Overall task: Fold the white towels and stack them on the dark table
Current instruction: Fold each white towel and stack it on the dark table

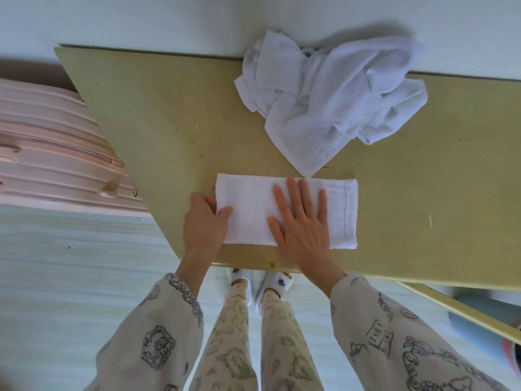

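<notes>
A white towel [253, 204], folded into a long rectangle, lies flat near the front edge of the olive-tan table [158, 117]. My left hand [204, 221] pinches the towel's left end, thumb on top and fingers underneath. My right hand [303, 224] lies flat on the towel's middle, fingers spread, pressing it down. Behind it, at the back right of the table, sits a crumpled heap of unfolded white towels [329, 100], one corner of which hangs down close to the folded towel's far edge.
A pink ribbed suitcase [53, 153] stands on the floor against the table's left side. The table's back edge meets a white wall. My legs and white slippers [259, 280] show under the front edge. A blue-grey object [485, 314] sits at the lower right.
</notes>
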The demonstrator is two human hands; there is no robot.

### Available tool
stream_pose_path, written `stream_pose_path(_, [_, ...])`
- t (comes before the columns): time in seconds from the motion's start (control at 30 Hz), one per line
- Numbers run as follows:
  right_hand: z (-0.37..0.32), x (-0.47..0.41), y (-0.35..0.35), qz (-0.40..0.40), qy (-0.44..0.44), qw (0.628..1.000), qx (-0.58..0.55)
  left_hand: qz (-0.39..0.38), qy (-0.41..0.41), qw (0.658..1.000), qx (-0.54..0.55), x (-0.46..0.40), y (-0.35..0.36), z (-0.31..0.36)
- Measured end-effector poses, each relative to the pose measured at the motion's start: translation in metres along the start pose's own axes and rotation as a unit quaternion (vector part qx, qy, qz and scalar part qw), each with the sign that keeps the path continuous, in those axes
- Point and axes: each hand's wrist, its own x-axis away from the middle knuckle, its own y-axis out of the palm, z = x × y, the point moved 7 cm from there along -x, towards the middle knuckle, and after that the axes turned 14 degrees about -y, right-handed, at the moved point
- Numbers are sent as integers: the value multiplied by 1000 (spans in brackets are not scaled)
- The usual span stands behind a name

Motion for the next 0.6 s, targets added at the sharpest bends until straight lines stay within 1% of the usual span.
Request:
stream_pose_path(0.07, [1, 0, -1, -4, 4, 1000, -6, -35, -25, 999, 32, -6, -2, -2])
stream_pose_path(0.17, [2, 0, -4, -1, 10, 1000, -25, -69, -22, 997, 32, -12, -3, -3])
stream_pose_path(0.23, [10, 3, -13, 34, 34, 998, -44, -95, -25, 994, 37, -14, -2, -5])
stream_pose_path(0.33, [39, 17, -42, 127, 126, 981, -73, -115, -30, 992, 44, -14, -1, -7])
stream_pose_path(0.4, [64, 34, -59, 171, 214, 954, -123, -118, -29, 992, 40, -14, 0, -7])
stream_pose_path(0.43, [76, 41, -63, 170, 260, 937, -159, -119, -29, 992, 37, -14, 1, -6])
stream_pose_path(0.5, [94, 53, -57, 134, 337, 908, -209, -122, -28, 991, 35, -14, 1, -6])
stream_pose_path(0.6, [104, 58, -49, 97, 365, 897, -231, -125, -26, 991, 30, -13, 1, -6])
